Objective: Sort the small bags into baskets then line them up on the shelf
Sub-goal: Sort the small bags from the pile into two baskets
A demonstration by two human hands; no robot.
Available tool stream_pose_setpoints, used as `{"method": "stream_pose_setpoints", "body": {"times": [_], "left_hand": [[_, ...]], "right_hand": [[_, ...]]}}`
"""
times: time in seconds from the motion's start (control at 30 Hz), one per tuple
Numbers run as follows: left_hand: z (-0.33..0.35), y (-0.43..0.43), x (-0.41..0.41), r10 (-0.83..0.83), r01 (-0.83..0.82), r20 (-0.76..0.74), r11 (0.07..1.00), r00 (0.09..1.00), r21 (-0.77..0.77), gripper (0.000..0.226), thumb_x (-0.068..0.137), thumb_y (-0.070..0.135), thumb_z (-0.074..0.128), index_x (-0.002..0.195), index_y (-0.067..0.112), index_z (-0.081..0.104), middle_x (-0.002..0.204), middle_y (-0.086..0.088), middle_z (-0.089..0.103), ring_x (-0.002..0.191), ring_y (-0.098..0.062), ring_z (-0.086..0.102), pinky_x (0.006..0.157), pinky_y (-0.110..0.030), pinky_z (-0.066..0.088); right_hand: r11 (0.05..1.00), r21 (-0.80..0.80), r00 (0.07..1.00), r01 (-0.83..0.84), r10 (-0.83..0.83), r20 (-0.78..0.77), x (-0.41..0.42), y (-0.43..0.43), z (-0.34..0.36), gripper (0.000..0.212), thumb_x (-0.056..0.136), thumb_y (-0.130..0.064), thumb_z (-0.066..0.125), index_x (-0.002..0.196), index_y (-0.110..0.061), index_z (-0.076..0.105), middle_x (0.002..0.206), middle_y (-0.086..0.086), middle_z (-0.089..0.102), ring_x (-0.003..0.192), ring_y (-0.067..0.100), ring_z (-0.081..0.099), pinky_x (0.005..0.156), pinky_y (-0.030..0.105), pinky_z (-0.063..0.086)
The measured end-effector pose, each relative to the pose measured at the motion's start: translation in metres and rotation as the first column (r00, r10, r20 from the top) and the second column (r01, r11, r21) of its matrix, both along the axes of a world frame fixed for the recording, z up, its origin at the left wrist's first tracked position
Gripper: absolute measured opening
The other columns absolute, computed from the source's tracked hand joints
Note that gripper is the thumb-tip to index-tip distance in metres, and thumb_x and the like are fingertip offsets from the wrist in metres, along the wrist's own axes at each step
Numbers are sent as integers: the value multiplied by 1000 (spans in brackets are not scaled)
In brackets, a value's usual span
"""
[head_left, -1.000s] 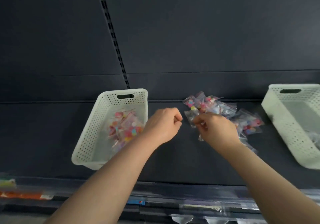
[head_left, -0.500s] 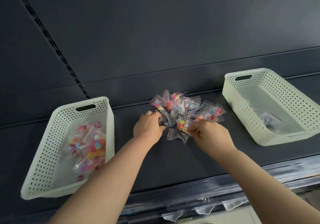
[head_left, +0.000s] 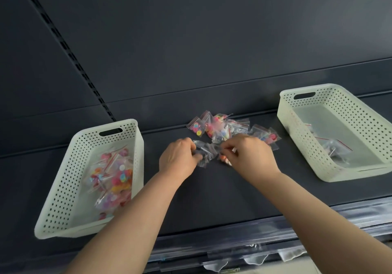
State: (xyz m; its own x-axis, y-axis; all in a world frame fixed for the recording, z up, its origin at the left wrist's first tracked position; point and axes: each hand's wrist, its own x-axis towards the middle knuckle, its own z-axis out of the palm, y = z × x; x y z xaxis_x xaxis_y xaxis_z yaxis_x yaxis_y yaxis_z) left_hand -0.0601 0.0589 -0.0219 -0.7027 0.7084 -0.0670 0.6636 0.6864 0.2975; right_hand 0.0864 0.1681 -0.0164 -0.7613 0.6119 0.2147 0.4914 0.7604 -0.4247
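Dark shelf (head_left: 212,193): both hands' fingers (head_left: 196,157) pinch clear bags (head_left: 206,151).

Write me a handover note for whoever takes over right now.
Left hand: pinching a clear small bag at the pile's near edge.
Right hand: fingers closed on a bag of coloured pieces.
Left basket: holds colourful bags.
Right basket: holds a few clear-looking bags.
Unsorted pile lies on the shelf between the baskets.
Left: sort the pile, then line the baskets up.
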Motion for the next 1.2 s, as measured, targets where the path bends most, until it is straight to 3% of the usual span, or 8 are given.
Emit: {"method": "stream_pose_setpoints", "body": {"times": [0.17, 0.27, 0.47, 0.6, 0.77, 0.9, 1.03, 1.2], "left_hand": [[-3, 14, 20, 20, -19, 10, 997, 1000, -78, 3, 95, 27, 60, 96, 26, 63, 101, 6, 66, 87, -17, 62, 69, -32, 52], [15, 26, 36, -23, 24, -9, 994, 1000, 104, 8, 98, 30, 54, 94, 25, 60, 92, 8, 66, 82, -17, 61, 62, -31, 47], [49, 66, 67, -132, 79, 115, 920, 985, 385, 8, 96, 23, 56, 88, 22, 58, 83, 8, 65, 78, -15, 62, 69, -38, 54], [48, 95, 95, -278, 159, 220, 884, 935, 439, 14, 94, 19, 59, 82, 25, 55, 81, 10, 63, 80, -13, 61, 71, -31, 52], [46, 136, 129, -394, 240, 243, 840, 887, 486, 20, 91, 17, 61, 76, 27, 52, 73, 8, 63, 65, -15, 59, 64, -41, 55], [45, 170, 153, -439, 320, 183, 831, 880, 455, 17, 91, 20, 62, 79, 29, 54, 86, 10, 66, 83, -15, 63, 78, -41, 55], [38, 181, 156, -377, 265, 201, 864, 904, 427, 16, 92, 12, 59, 87, 27, 58, 96, 9, 66, 89, -15, 63, 83, -42, 55], [31, 142, 113, -227, 144, 180, 912, 957, 384, 23, 94, 6, 54, 91, 29, 58, 95, 12, 66, 91, -12, 64, 82, -38, 56]], "right_hand": [[999, -1, 999, 46, -46, -20, 23, 25, 4, 15, 87, -27, 62, 89, -35, 74, 93, -12, 68, 80, 12, 62, 63, 29, 52], [994, -11, 988, 105, -105, -110, 39, 40, 7, 13, 86, -24, 64, 87, -33, 73, 86, -12, 65, 74, 14, 62, 61, 31, 53], [914, 47, 904, 402, -388, -181, 93, 89, 24, 14, 89, -26, 58, 92, -31, 71, 92, -7, 65, 74, 24, 64, 60, 31, 48], [867, 48, 868, 496, -497, 5, 134, 113, 13, 24, 94, -24, 49, 101, -33, 70, 103, -8, 65, 86, 22, 62, 65, 30, 48], [845, 14, 844, 535, -535, 22, 164, 121, 7, 28, 93, -21, 46, 105, -35, 68, 109, -13, 66, 96, 17, 62, 67, 28, 48], [832, 41, 833, 553, -553, -12, 177, 129, 11, 30, 94, -19, 46, 104, -35, 69, 108, -15, 66, 97, 11, 62, 62, 25, 46], [861, 52, 862, 506, -503, -65, 172, 126, 14, 29, 94, -19, 47, 104, -35, 69, 104, -15, 67, 90, 12, 63, 61, 28, 52], [932, 90, 933, 352, -342, -112, 139, 105, 14, 25, 92, -21, 52, 101, -35, 71, 100, -13, 67, 88, 16, 63, 57, 26, 45]]}}
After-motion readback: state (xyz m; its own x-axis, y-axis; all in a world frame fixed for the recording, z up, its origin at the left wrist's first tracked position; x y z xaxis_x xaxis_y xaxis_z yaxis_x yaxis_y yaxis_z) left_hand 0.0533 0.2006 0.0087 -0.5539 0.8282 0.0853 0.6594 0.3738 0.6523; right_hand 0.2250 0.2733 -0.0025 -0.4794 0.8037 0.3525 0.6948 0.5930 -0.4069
